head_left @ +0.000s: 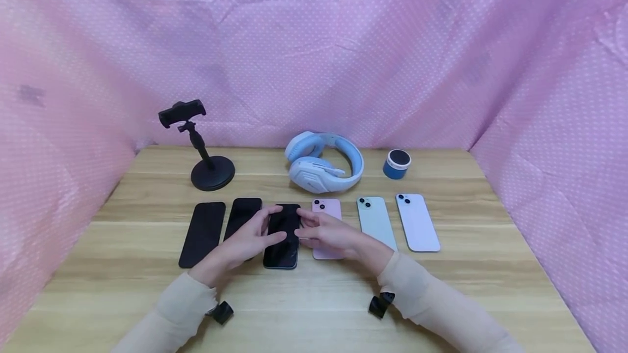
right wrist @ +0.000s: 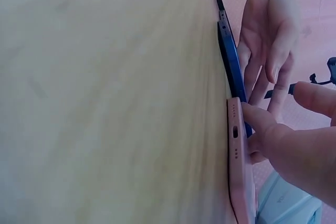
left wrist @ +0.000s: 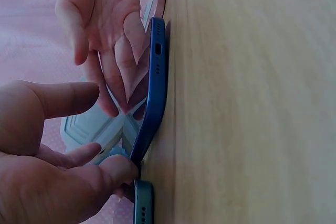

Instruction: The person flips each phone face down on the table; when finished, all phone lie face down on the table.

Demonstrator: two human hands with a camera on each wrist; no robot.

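A black-screened phone with a blue edge (head_left: 283,249) lies screen up between the two hands, at or just off the tabletop. At its left edge is my left hand (head_left: 252,236), fingers loosely bent and touching near its side, thumb lifted over the glass. Along the opposite edge my right hand (head_left: 327,231) does likewise, its fingertips by the phone's side and its thumb raised in the right wrist view. Under the right hand, partly covered, lies a pink phone (head_left: 332,207), back up. Another dark phone (head_left: 242,211) is partly hidden by the left hand.
A dark phone (head_left: 202,235) lies at far left; pale green (head_left: 376,222) and white (head_left: 418,222) phones lie at right. Behind stand a black phone stand (head_left: 213,173), light-blue headphones (head_left: 319,175) and a small blue speaker (head_left: 396,165). Pink cloth (head_left: 314,59) surrounds the wooden table (head_left: 314,315).
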